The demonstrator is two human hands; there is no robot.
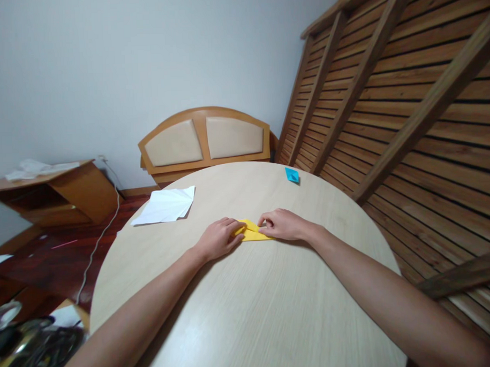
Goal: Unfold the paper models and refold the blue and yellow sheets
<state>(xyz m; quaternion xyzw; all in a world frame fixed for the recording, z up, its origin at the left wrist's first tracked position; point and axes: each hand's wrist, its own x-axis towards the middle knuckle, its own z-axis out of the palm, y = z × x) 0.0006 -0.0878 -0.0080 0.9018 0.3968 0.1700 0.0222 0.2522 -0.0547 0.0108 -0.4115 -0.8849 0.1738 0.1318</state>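
A folded sheet of yellow paper lies on the round light-wood table, in front of me. My left hand is closed on its left end, with fingers over the top and the thumb along the near side. At the right end, my right hand pinches the paper between thumb and index finger. A folded flap shows between the two hands; the fingers cover both ends of the sheet. Farther back on the right sits a small blue folded-paper piece, apart from both hands.
White paper sheets lie at the table's back left. Beyond the table stands a padded headboard. Wooden slats lean close along the right. A low cabinet, a white cable and piled items are on the left.
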